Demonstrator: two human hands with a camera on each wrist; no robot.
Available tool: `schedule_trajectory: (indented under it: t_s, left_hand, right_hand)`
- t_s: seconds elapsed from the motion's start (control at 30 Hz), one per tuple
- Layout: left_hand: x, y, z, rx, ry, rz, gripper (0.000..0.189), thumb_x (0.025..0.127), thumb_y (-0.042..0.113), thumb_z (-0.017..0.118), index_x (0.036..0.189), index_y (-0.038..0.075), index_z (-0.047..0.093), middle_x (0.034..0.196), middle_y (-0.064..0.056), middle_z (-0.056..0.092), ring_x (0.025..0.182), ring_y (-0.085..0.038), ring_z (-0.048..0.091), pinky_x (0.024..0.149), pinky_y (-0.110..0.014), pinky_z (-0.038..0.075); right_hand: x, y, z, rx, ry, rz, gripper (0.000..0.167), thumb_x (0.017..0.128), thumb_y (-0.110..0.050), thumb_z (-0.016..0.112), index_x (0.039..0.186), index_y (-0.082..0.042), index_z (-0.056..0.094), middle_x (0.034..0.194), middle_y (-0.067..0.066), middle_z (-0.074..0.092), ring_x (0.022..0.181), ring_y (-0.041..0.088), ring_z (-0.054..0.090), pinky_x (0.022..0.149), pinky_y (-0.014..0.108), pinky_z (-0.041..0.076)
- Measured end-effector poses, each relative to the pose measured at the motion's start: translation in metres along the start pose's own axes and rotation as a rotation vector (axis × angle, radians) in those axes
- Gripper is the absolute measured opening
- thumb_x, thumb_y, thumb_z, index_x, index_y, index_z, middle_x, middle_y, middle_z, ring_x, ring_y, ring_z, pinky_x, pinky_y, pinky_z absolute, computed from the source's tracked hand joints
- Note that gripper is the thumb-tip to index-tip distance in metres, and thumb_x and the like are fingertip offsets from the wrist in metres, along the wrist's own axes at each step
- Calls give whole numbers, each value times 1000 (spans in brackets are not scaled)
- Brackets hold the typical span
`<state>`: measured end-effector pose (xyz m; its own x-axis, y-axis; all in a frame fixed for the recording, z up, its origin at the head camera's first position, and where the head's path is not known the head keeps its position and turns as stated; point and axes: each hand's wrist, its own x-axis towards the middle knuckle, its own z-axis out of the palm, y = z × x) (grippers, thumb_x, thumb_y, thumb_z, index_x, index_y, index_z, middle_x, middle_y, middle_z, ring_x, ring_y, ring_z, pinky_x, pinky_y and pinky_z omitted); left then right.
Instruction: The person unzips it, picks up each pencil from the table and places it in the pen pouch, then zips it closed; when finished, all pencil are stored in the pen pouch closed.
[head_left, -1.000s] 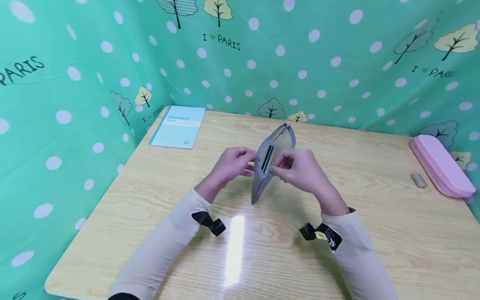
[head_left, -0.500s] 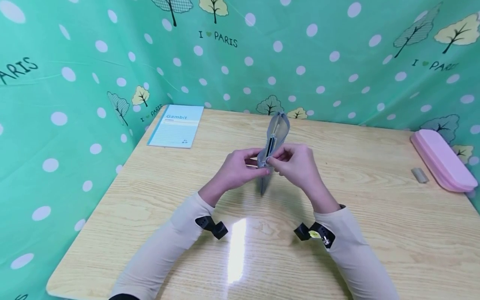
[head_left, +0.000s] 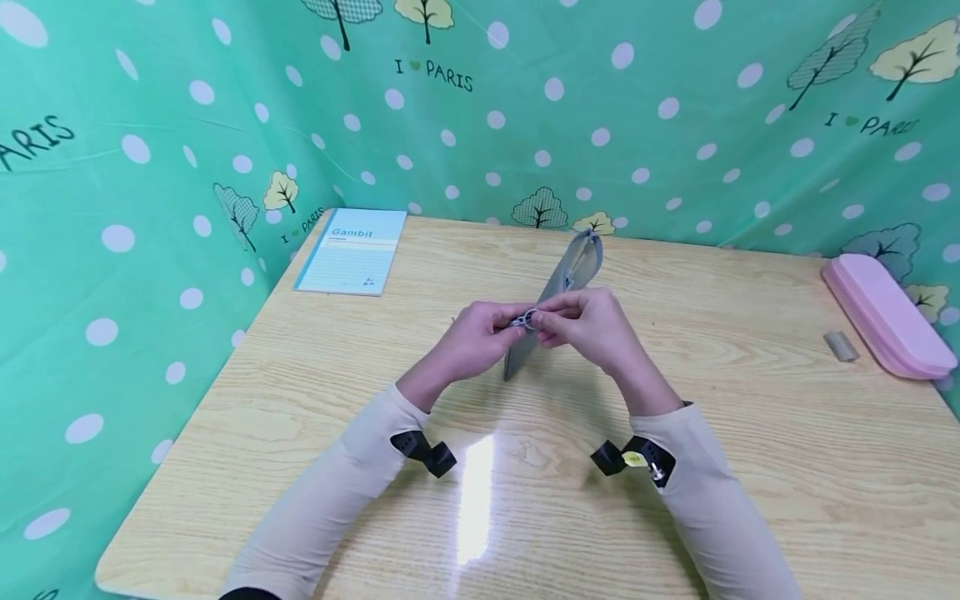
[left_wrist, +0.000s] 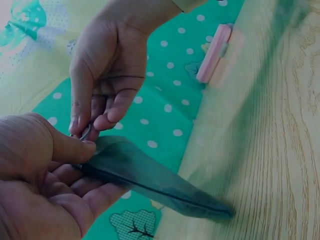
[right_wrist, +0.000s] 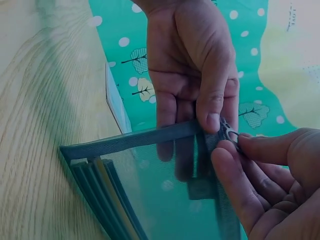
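Note:
A grey mesh zip pouch (head_left: 557,285) stands on edge between both hands, over the middle of the table. My left hand (head_left: 474,340) pinches its near top corner between thumb and fingers, at the end of the zip. Opposite it, my right hand (head_left: 594,332) pinches the ring-shaped zipper pull (right_wrist: 232,137) right beside the left thumb. Through the mesh in the right wrist view, several slim pens (right_wrist: 111,196) lie together along one side of the pouch. The far end of the pouch's mouth still gapes a little in the head view.
A light blue notebook (head_left: 351,254) lies at the back left of the wooden table (head_left: 675,508). On the right are a pink pencil case (head_left: 888,317) and a small grey block (head_left: 841,347). A green dotted curtain (head_left: 450,167) hangs behind and to the left.
The left hand has gone from loose fingers beside the pouch to pinching its near corner. The pouch's mouth has narrowed, and its pens no longer show in the head view.

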<state>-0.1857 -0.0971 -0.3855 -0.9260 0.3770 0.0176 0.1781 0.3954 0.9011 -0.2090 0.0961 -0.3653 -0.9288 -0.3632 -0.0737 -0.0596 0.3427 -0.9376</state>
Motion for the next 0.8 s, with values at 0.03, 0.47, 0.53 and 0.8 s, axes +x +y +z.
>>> schedule_trajectory:
  t_s: [0.03,0.47,0.53,0.8]
  left_hand:
    - [0,1,0,-9,-5,-4,40,103,3,56,144,2,58,122,-16,72,48,-7,33,44,-18,28]
    - [3,2,-11,-144,-22,-28,39,105,1,53,143,-4,57,124,-21,72,87,-17,69,71,-23,55]
    - [4,0,-14,-190,-19,-38,38,105,0,51,143,-6,56,125,-23,71,102,-27,73,86,-27,61]
    - [7,-14,-31,-342,-6,-100,39,106,-5,45,144,-11,52,129,-32,65,116,-47,65,99,-34,60]
  right_hand:
    - [1,0,-1,21,3,7,22,97,3,66,113,18,69,97,27,76,72,11,73,72,28,66]
    - [0,-6,-24,6,100,80,23,98,1,66,114,18,68,95,21,77,70,10,73,73,29,66]
    - [0,-5,-30,3,125,94,24,99,0,66,115,17,68,97,19,77,70,9,72,75,30,66]
    - [6,7,-53,78,170,104,30,100,1,63,121,22,62,80,-3,74,67,3,71,72,23,65]
